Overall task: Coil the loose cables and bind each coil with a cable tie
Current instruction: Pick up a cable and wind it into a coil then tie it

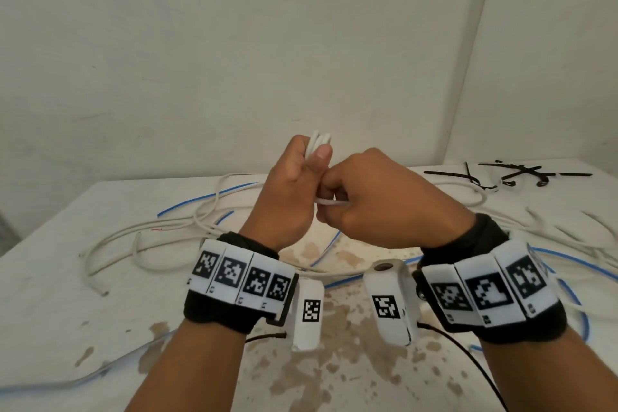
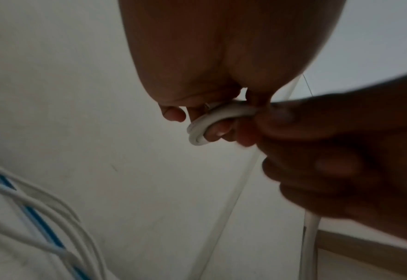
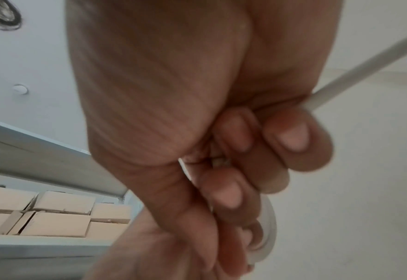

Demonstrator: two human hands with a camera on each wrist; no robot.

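Both hands are raised above the table, pressed close together. My left hand (image 1: 301, 174) grips a small coil of white cable (image 1: 319, 141), whose loops stick up above the thumb. In the left wrist view the coil (image 2: 212, 121) bends round the fingertips. My right hand (image 1: 361, 201) is curled round a strand of the same white cable (image 1: 332, 202) right beside the left palm. In the right wrist view that strand (image 3: 365, 66) leaves the fist toward the upper right. Black cable ties (image 1: 511, 174) lie scattered at the far right of the table.
Loose white cables (image 1: 167, 231) and blue-striped cables (image 1: 200, 201) sprawl across the stained white table (image 1: 50, 311), left and right of my arms. A wall stands close behind. Cardboard boxes (image 3: 54, 217) show in the right wrist view.
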